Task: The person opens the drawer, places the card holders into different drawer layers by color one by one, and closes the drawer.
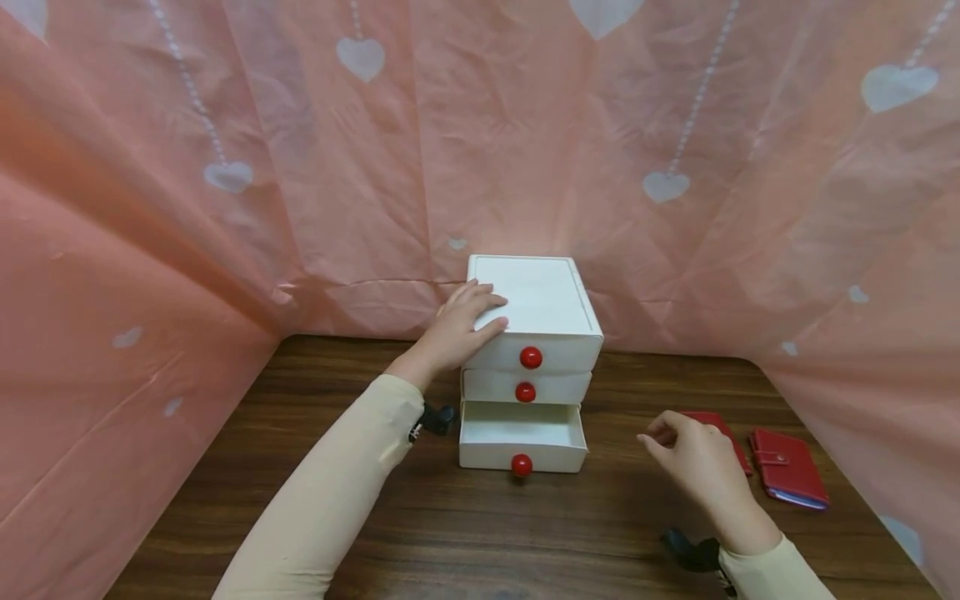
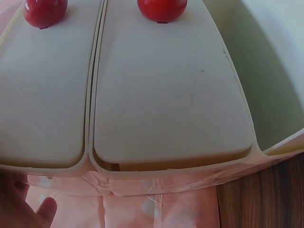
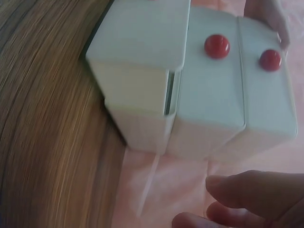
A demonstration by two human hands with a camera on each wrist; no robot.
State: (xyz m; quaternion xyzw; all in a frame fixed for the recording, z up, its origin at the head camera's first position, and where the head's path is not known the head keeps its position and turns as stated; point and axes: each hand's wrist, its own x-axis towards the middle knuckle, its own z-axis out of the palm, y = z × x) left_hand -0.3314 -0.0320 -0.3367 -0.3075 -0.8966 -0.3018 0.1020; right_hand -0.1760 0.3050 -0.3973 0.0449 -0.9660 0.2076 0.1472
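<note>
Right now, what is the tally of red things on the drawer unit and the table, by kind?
Red knobs, one on each drawer: 3
Flat red cases, one partly hidden behind the right hand: 2
Total: 5

Soft, even light fills the head view, brightest on the drawer unit [image 1: 536, 292]. Faint glints mark its red knobs [image 1: 531, 357]. The right wrist view is hazy, the wooden table [image 3: 47, 118] blurred.
</note>
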